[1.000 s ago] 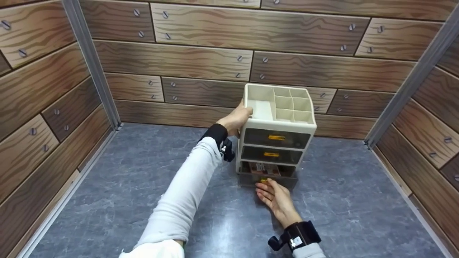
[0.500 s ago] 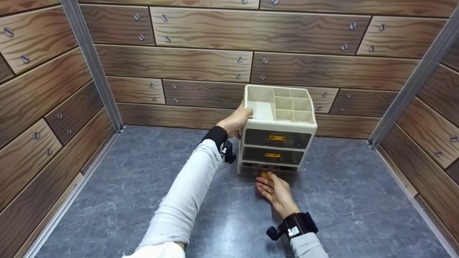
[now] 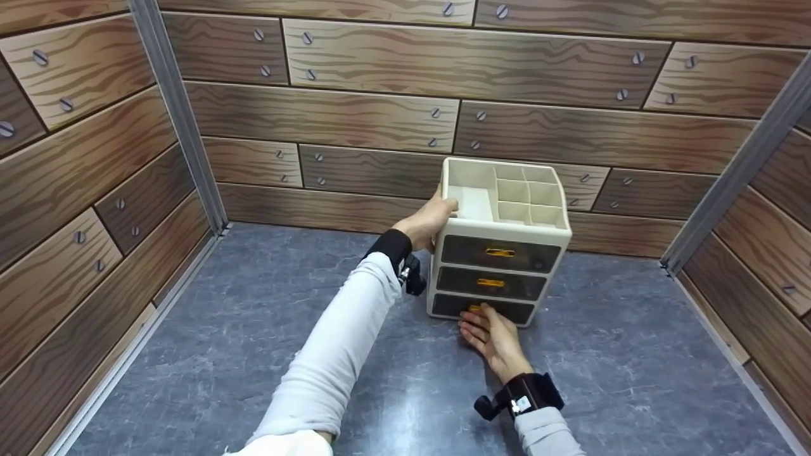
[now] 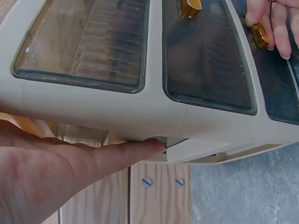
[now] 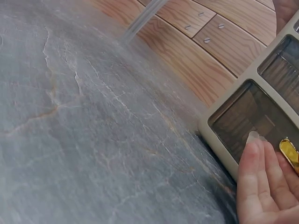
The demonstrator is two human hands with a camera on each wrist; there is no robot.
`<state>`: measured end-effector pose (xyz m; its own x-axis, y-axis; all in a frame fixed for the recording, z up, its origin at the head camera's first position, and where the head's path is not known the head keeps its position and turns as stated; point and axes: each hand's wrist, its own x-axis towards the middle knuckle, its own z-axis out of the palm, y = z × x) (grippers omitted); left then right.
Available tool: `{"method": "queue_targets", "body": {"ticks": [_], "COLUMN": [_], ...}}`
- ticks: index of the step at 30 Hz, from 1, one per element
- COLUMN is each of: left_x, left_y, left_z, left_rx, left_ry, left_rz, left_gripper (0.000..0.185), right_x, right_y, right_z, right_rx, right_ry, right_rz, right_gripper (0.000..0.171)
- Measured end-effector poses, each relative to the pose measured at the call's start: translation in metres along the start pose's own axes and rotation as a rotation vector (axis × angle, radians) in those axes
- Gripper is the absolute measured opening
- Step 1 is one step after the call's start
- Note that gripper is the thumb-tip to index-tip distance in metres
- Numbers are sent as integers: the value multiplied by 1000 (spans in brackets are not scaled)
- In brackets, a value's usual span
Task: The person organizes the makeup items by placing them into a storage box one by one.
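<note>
A cream desktop drawer organizer (image 3: pixel 500 228) stands on the grey floor, its three dark see-through drawers all flush with the front. My left hand (image 3: pixel 427 218) grips its left side, thumb over the top rim; in the left wrist view a finger (image 4: pixel 126 154) lies along the side wall. At the bottom drawer (image 3: pixel 521 310), my right hand (image 3: pixel 497 339) pinches the amber handle (image 4: pixel 260 35) between thumb and fingers. Its other fingers are stretched out, and in the right wrist view the fingers (image 5: pixel 252 168) lie in front of the drawer face.
Divided compartments (image 3: pixel 519 193) form the organizer's top. Wood-plank patterned walls (image 3: pixel 380 120) enclose the back and both sides, joined by metal corner strips (image 3: pixel 184 120). Grey marbled floor (image 3: pixel 304 272) spreads around the organizer. Black camera bands (image 3: pixel 532 392) circle both wrists.
The bottom drawer has slid back in from partly out to flush, my right hand moving forward with it. My left hand keeps its grip on the side. The view has shifted slightly.
</note>
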<state>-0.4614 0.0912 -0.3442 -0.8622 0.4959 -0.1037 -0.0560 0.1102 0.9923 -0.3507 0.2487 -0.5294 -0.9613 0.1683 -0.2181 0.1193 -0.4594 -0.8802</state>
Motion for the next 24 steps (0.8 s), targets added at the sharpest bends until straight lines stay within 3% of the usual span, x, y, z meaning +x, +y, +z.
{"method": "queue_targets", "body": {"ticks": [6, 13, 18, 21, 24], "left_x": [3, 2, 2, -3, -17], "left_y": [-1, -8, -11, -11, -15], "left_z": [1, -10, -20, -26, -28], "left_rx": [-15, -46, -31, 69, 288], "left_ry": [-13, 5, 63, 129, 175], "left_rz": [21, 8, 37, 143, 245], "left_gripper": [69, 70, 66, 63, 58], "right_x": [1, 3, 1, -2, -13], "right_y": [-1, 9, 10, 6, 0], "right_z": [-3, 1, 4, 5, 3], "right_rx": [-14, -43, -92, -158, -297], "right_ry": [14, 18, -11, -10, 6], "right_rz": [-2, 5, 5, -22, -89], "right_gripper": [45, 42, 47, 46, 43]}}
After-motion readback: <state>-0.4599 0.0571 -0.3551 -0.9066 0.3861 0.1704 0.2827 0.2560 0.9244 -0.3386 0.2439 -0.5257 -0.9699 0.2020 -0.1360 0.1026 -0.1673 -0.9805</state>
